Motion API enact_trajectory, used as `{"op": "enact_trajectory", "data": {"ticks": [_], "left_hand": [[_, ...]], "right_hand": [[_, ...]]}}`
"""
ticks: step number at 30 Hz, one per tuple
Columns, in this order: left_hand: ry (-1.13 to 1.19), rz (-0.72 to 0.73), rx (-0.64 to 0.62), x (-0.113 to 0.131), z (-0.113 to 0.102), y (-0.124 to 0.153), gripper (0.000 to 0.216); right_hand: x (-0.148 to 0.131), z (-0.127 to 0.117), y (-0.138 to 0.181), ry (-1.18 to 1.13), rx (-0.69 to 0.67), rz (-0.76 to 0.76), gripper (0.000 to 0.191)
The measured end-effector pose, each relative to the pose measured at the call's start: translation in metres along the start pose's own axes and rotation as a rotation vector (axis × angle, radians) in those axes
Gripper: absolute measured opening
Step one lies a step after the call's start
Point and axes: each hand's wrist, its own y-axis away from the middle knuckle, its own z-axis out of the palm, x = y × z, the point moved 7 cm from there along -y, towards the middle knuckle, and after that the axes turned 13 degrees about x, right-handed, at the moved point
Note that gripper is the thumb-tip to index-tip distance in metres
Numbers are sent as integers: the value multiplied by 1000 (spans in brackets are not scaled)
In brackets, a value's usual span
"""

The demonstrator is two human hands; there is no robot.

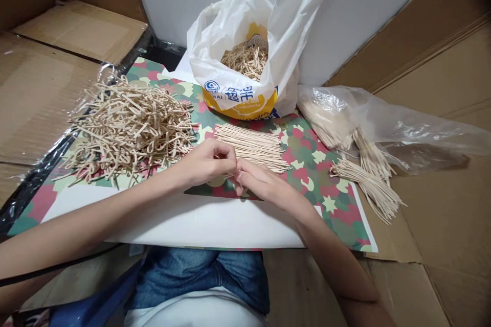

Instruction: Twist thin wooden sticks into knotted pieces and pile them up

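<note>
My left hand and my right hand meet over the front part of a patterned sheet, fingertips touching. Both are closed in a pinch. Something small and pale may be between them, but the fingers hide it. Just beyond my hands lies a flat row of straight, thin, pale strands, side by side. Left of my left hand spreads a large loose pile of bent and looped pale strands.
A white plastic bag holding short pale pieces stands behind the row. Tied bundles of strands lie at the right, beside a clear plastic bag. Cardboard flanks the sheet. White paper lies at the front.
</note>
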Motion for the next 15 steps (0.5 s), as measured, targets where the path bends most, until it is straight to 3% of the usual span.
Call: {"op": "enact_trajectory", "data": {"ticks": [6,11,15], "left_hand": [[-65,-96,-104,-6,-1,-2,14],[-130,1,-96,1,-4,-2,11],[-181,62,-29,5,-7,0,11]], "right_hand": [[0,8,-1,-12,-32,-2,20],[1,8,-3,-149,39,16,27],[5,10,-6,-119,45,1,24]]}}
